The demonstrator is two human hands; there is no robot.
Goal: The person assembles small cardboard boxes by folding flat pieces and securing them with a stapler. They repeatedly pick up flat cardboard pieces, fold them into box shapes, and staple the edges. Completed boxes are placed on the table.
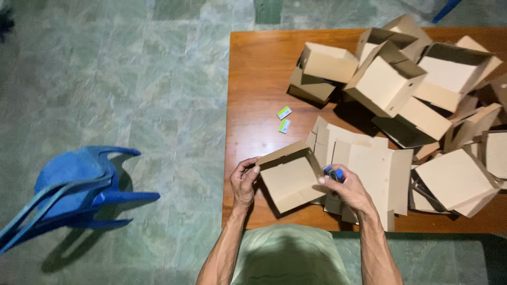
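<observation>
A half-folded brown cardboard box (289,178) lies on the near edge of the wooden table (253,79). My left hand (243,180) grips its left corner. My right hand (344,188) holds a small blue stapler (334,173) against the box's right wall. Under and to the right of the box lies a stack of flat cardboard blanks (369,163).
Several folded open cardboard boxes (388,79) are heaped over the back and right of the table. Two small green-and-white staple packets (284,119) lie on the table's left part. A blue plastic chair (74,190) lies tipped on the tiled floor at left.
</observation>
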